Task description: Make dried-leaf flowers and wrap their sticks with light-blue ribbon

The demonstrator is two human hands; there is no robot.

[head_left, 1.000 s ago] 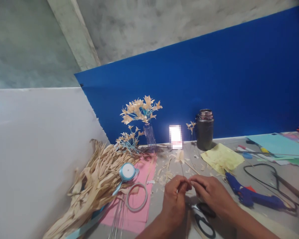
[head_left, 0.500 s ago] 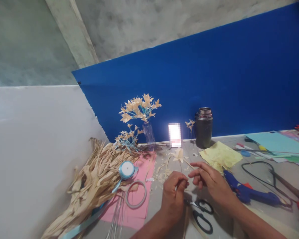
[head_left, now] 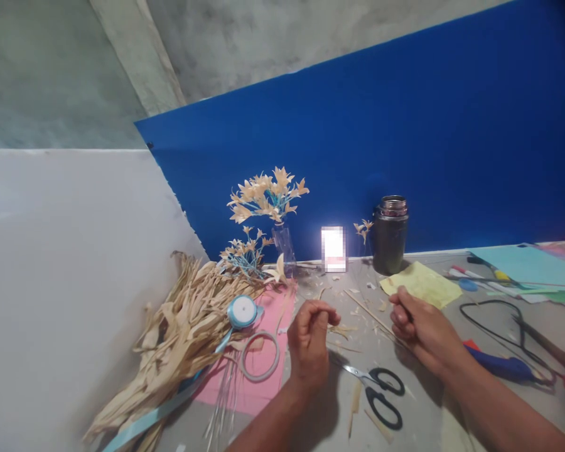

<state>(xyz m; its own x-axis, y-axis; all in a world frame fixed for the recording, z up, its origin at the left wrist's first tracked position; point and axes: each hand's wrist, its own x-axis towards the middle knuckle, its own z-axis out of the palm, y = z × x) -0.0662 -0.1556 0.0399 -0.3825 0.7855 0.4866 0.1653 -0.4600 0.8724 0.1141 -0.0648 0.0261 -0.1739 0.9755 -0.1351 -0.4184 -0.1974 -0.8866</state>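
My left hand (head_left: pixel 311 339) has its fingers curled in a pinch above the table, left of the scissors. A pale corn-husk flower (head_left: pixel 277 270) tilts away to the upper left of this hand, in front of the glass vase; its thin stem is hard to make out but leads toward the fingers. My right hand (head_left: pixel 417 326) is closed, thumb against the fingers, near the yellow paper (head_left: pixel 421 285). Whatever it may hold is hidden. Black-handled scissors (head_left: pixel 381 392) lie partly open between my forearms. Husk scraps (head_left: pixel 341 329) are scattered by my left hand.
Dried husks (head_left: pixel 179 339), a blue ribbon roll (head_left: pixel 242 312), a tape ring (head_left: pixel 260 356), wires (head_left: pixel 222 402) and pink paper (head_left: pixel 263 398) lie left. Behind stand a flower-filled vase (head_left: pixel 283 248) and a dark flask (head_left: pixel 390 238). A blue glue gun (head_left: pixel 503 364) is right.
My hands have moved apart, the left going left and the right rightward and up. The flower has swung left, from above the hands to before the vase. My right fingers have closed.
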